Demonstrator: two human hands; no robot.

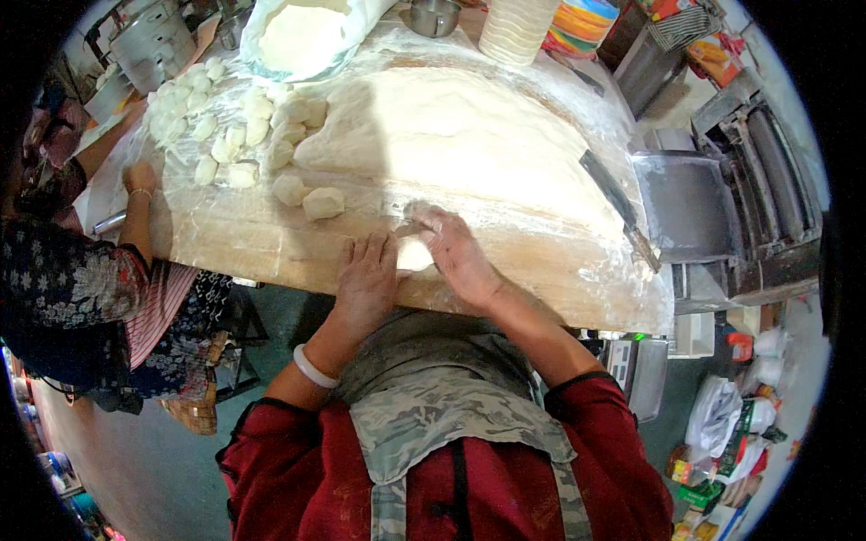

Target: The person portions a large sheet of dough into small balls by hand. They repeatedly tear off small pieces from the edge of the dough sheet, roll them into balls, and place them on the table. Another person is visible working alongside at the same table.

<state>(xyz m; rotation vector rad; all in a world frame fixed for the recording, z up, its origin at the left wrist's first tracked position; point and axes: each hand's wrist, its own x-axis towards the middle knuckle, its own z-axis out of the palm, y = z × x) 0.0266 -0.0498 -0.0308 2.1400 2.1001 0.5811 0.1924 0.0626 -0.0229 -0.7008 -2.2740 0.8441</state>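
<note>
Near the front edge of a floured wooden work board (528,277), a small piece of pale dough (414,255) lies between my two hands. My left hand (369,267) is palm down at the piece's left side, its fingers stretched forward. On the piece's right, my right hand (457,250) has curved fingers reaching over its far side; whether they grip it is not clear. Behind them spreads a large slab of dough (467,128). Two cut dough lumps (323,203) sit left of its near edge, with several more (256,128) farther back.
A knife (612,193) lies along the slab's right side. An open bag of flour (301,37) and a metal cup (433,17) stand at the back. At the left, another person's hand (140,177) rests by the board. A machine with rollers (771,169) stands right.
</note>
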